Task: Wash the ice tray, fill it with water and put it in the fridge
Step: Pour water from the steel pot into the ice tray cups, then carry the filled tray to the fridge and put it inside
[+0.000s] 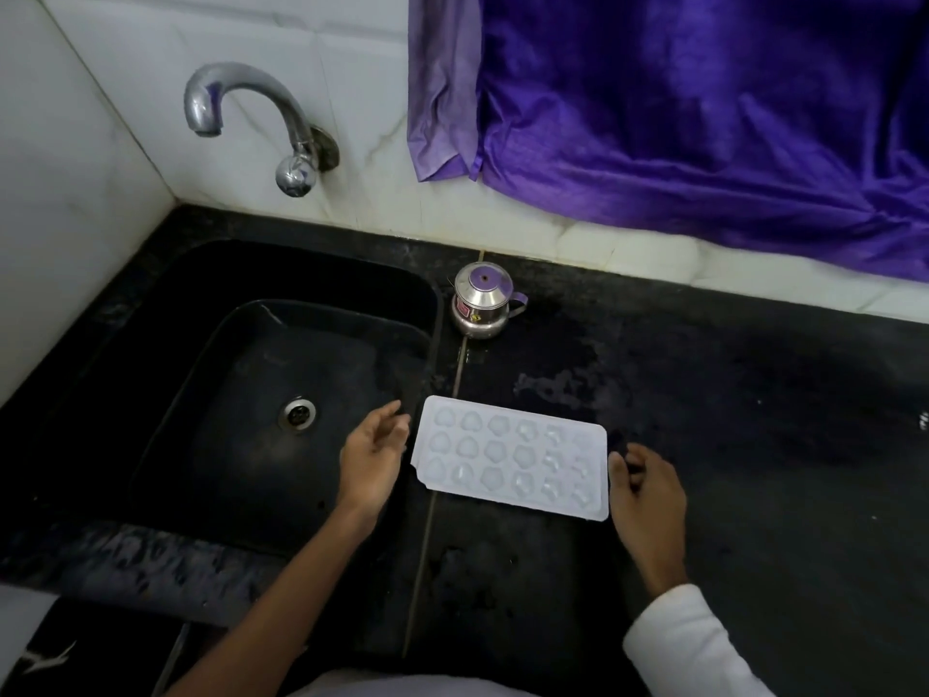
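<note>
Nearest the table's front edge, two hands are flanking the ice tray [513, 462]. The left hand [374, 455] is hovering at its left short end with fingers loosely spread. The right hand [648, 490] is waiting at the right short end with fingers lightly curled. Neither is gripping anything, and I cannot tell whether any fingertip is touching the plastic. The tray is lying flat, cavities up, on the table [754, 420], just beside the right rim of the sink [321, 274]. The step in hand is probably lifting it for washing. Doing that well likely means pinching both short rims, thumbs above and fingers beneath, since thin plastic is apt to flex and the patchy, wet-looking surface may be letting it slide. It should then be travelling level and leftward over the basin toward the tap [241, 108] near the far left corner, with one hand freeing itself for the knob. Farther back, a small steel pot [482, 306] is standing well apart, and a purple curtain [704, 118] is hanging behind the far edge.
</note>
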Available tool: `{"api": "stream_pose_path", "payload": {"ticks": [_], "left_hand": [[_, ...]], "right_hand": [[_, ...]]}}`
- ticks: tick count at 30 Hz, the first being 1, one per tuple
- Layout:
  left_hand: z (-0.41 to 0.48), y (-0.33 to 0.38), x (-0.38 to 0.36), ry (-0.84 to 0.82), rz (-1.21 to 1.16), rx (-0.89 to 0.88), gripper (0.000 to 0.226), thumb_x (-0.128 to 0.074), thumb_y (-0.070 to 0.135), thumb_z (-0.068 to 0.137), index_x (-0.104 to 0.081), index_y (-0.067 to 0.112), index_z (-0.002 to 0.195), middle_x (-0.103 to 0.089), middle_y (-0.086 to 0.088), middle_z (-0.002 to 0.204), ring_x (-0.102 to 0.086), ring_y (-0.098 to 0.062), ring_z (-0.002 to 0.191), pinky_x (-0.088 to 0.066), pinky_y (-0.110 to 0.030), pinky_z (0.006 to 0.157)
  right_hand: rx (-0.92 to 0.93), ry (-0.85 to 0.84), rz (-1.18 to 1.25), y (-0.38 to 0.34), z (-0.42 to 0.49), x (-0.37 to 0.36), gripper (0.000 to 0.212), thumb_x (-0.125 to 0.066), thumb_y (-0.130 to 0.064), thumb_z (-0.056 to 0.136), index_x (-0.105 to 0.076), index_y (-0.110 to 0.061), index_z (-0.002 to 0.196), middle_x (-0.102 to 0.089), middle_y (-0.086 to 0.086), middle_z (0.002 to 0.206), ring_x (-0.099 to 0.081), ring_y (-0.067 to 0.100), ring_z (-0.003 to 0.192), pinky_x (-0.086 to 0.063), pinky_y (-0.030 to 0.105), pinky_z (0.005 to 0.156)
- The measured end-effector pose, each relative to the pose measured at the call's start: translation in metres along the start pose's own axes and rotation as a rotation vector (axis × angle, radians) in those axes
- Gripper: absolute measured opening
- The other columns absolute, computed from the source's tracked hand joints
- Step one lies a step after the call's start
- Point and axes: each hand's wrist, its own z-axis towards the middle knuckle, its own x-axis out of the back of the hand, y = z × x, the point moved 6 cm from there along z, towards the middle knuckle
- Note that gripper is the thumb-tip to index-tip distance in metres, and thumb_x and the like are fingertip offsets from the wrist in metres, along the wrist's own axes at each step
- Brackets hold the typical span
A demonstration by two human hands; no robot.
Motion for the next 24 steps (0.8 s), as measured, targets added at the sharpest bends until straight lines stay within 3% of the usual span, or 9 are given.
{"api": "stream_pose_path", "payload": {"ticks": [3, 7, 10, 17, 24], "left_hand": [[-0.005, -0.006, -0.004, 0.005, -0.013, 0.035, 0.034, -0.062, 0.017, 0.100, -0.062, 0.020, 0.134, -0.076, 0.004, 0.111, -0.071, -0.014, 0.108, -0.053, -0.044, 0.104], [-0.005, -0.006, -0.010, -0.006, -0.094, 0.095, 0.032, -0.054, 0.010, 0.104, -0.060, 0.011, 0.135, -0.078, 0.001, 0.110, -0.073, -0.017, 0.108, -0.053, -0.043, 0.104], [-0.002, -0.003, -0.014, 0.009, -0.036, 0.087, 0.029, -0.061, 0.014, 0.101, -0.066, 0.013, 0.129, -0.077, 0.000, 0.113, -0.071, -0.016, 0.109, -0.054, -0.044, 0.104], [0.000, -0.003, -0.020, -0.004, 0.004, 0.092, 0.024, -0.065, 0.003, 0.096, -0.076, 0.012, 0.115, -0.079, 0.000, 0.105, -0.074, -0.017, 0.100, -0.058, -0.043, 0.097], [-0.002, -0.002, -0.003, 0.022, -0.042, 0.108, 0.024, -0.067, 0.000, 0.094, -0.076, 0.011, 0.113, -0.079, 0.000, 0.104, -0.075, -0.015, 0.100, -0.058, -0.041, 0.097]], "right_hand": [[0.024, -0.024, 0.035, 0.005, -0.001, -0.007, 0.030, -0.056, -0.027, 0.101, -0.066, -0.007, 0.121, -0.066, 0.011, 0.116, -0.062, 0.021, 0.096, -0.048, 0.033, 0.090], [0.047, -0.066, 0.080, 0.000, -0.005, -0.011, 0.027, -0.050, -0.025, 0.104, -0.068, -0.010, 0.115, -0.067, 0.004, 0.107, -0.060, 0.015, 0.096, -0.042, 0.026, 0.087], [0.020, -0.080, 0.105, -0.002, -0.006, -0.015, 0.029, -0.046, -0.022, 0.106, -0.069, -0.009, 0.117, -0.066, -0.003, 0.101, -0.058, 0.011, 0.092, -0.039, 0.022, 0.083], [-0.009, -0.027, 0.092, 0.002, -0.003, -0.019, 0.027, -0.050, -0.015, 0.104, -0.072, -0.008, 0.119, -0.074, 0.007, 0.107, -0.062, 0.016, 0.094, -0.039, 0.024, 0.084], [-0.037, -0.015, 0.158, -0.012, -0.008, -0.022, 0.027, -0.052, -0.016, 0.103, -0.073, -0.013, 0.119, -0.069, -0.008, 0.097, -0.061, 0.011, 0.090, -0.043, 0.026, 0.088]]}}
